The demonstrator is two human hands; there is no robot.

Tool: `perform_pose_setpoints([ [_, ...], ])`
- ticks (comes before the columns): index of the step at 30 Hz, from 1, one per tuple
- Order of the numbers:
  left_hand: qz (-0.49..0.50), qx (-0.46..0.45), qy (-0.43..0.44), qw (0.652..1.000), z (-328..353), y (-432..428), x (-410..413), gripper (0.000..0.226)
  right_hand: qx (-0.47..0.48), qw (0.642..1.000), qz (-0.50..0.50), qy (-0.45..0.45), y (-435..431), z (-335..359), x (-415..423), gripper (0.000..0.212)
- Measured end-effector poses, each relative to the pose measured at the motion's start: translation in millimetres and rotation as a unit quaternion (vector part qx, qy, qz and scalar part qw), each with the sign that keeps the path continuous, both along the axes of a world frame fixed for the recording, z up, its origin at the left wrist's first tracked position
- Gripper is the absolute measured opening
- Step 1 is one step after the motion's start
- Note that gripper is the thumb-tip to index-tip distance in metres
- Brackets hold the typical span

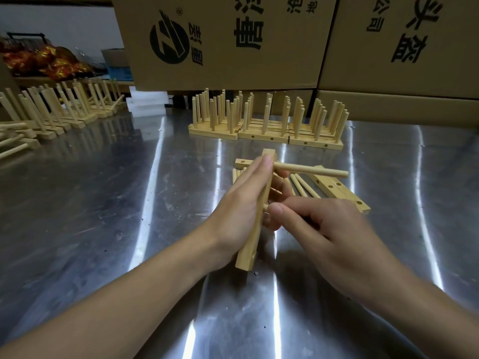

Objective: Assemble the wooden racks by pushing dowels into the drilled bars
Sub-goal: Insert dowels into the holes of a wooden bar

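1. Bar of pale drilled wood, held tilted above shiny metal table, long side running away from the viewer.
2. Left hand gripping the bar's middle from the left, fingers curled round it.
3. Dowel already seated in a hole near the bar's far end, sticking out to the right.
4. Right hand pinching second dowel between thumb and fingers, tip at the bar's middle hole; how deep, impossible to tell.
5. Loose dowels and spare bars flat on the table just beyond the hands.
6. Finished racks standing in a row farther back, before cardboard boxes; more racks at far left.
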State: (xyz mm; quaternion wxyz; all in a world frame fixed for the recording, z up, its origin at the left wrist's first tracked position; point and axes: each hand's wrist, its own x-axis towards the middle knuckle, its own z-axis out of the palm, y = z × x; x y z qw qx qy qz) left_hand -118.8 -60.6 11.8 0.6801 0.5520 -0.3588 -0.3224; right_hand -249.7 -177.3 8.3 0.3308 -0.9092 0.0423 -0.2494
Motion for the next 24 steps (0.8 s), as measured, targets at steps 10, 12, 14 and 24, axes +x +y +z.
perform_pose_setpoints([
  [10, 0.013, -0.03, -0.044, 0.998, -6, -2, -3, 0.043, 0.44, 0.892, 0.036, 0.1, 18, 9, 3, 0.045],
  [12, 0.005, -0.03, -0.047, 0.998, -5, -2, -3, 0.048, 0.487, 0.863, 0.051, 0.126, 18, 12, 3, 0.042],
  [14, 0.0, -0.021, -0.051, 0.998, -3, -1, -2, 0.051, 0.462, 0.874, 0.056, 0.135, 17, 14, 4, 0.042],
  [24, 0.078, -0.013, 0.013, 0.997, 2, -5, 2, 0.052, -0.21, 0.972, -0.098, 0.038, 6, 8, -3, 0.044],
])
